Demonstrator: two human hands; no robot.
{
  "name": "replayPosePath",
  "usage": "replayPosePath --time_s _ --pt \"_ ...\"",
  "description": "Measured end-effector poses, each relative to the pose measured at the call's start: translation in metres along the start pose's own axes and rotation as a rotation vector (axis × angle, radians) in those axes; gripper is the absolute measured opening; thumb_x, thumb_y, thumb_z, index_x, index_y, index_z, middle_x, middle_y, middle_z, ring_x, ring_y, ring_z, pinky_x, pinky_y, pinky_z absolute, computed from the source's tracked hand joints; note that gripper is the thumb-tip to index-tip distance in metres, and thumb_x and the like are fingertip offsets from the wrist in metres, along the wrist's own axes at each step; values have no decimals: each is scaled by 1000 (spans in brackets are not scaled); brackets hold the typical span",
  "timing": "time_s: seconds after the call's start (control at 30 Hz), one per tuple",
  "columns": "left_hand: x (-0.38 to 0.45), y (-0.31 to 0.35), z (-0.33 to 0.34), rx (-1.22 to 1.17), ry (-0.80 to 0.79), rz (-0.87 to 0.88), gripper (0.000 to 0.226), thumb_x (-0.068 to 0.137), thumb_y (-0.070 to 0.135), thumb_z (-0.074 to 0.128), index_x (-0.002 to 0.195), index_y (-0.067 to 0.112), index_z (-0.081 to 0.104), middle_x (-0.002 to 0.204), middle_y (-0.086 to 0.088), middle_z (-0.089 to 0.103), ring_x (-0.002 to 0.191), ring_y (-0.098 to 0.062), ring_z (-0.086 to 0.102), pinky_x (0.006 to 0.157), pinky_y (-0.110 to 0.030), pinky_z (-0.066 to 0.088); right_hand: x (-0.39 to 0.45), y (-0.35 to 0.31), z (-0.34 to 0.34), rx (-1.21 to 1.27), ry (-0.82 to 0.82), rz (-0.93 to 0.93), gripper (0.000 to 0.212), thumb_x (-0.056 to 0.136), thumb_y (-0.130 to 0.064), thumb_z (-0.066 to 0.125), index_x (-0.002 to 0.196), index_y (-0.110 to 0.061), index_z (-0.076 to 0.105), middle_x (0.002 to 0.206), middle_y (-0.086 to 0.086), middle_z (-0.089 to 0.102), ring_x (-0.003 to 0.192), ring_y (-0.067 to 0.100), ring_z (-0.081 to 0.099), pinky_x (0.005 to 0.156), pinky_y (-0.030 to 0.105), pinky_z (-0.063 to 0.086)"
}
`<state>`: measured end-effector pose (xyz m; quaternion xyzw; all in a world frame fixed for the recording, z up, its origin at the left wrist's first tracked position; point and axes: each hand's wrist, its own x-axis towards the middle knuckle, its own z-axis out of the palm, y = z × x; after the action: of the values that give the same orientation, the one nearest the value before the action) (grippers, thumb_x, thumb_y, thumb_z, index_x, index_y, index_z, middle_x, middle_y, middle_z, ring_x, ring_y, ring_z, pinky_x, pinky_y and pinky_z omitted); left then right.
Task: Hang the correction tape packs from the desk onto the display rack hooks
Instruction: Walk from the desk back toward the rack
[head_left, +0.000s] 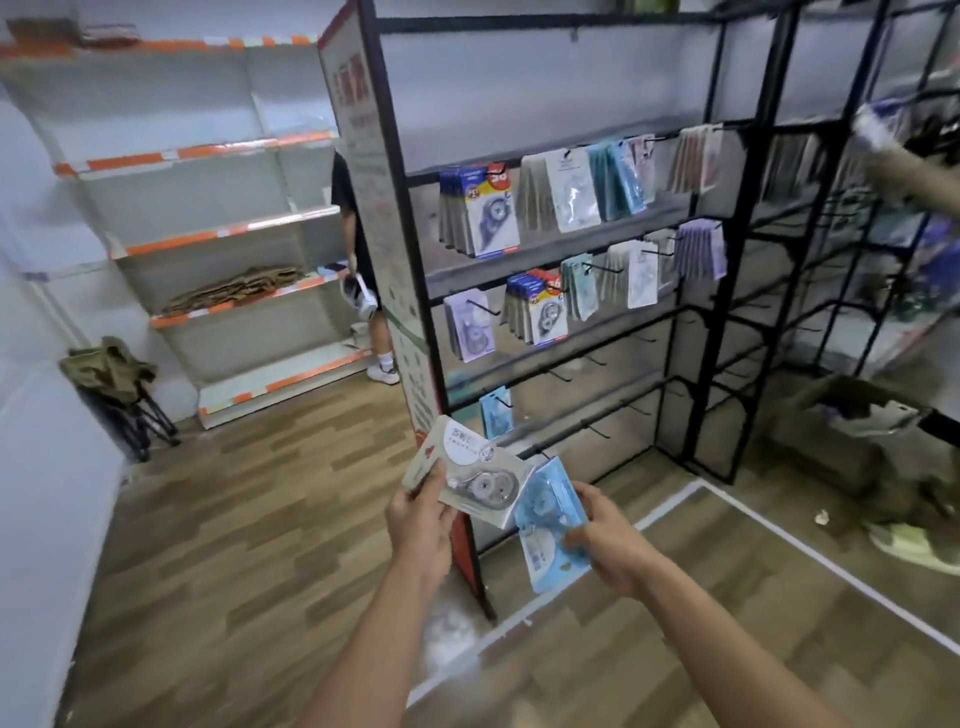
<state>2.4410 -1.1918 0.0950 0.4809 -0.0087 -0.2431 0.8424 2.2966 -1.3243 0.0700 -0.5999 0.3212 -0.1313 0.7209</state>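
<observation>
Two packs held low in the frame, before the display rack.
Left hand gripping a grey pack, right hand pinching a blue pack (print blurred, fingers partly hidden).

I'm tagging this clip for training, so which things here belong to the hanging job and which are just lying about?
Job:
- left hand holding the beige pack
- right hand holding the blue packs
- display rack, with its bare hooks

Lying about:
- white shelving
- flattened cardboard
- folding stool
</observation>
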Motion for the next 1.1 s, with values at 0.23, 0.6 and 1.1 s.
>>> replayPosePath --time_s 0.23,0.6,1.1 --pt "76 -41 89 81 -76 -46 13 89 10 66 101 14 68 107 -11 70 100 -29 64 92 -45 51 63 -24 -75 -195 302 -107 32 75 7 60 95 -18 59 92 0 66 73 8 65 49 20 50" --pt "161 -113 257 184 -65 -47 13 89 18 67 100 11 68 107 -18 70 100 -38 65 91 -55 51 194 -98 -227 -245 507 -339 14 84 -26 70 70 -28 70 68 -7 71 72 12 69 64 30 55" --pt "278 -195 430 383 -111 42 11 92 24 63 97 15 67 87 -4 75 76 -20 72 65 -35 60 339 -179 -372 -341 472 -401 17 80 -17 71 71 -27 61 73 -11 65 64 4 59 53 21 46"
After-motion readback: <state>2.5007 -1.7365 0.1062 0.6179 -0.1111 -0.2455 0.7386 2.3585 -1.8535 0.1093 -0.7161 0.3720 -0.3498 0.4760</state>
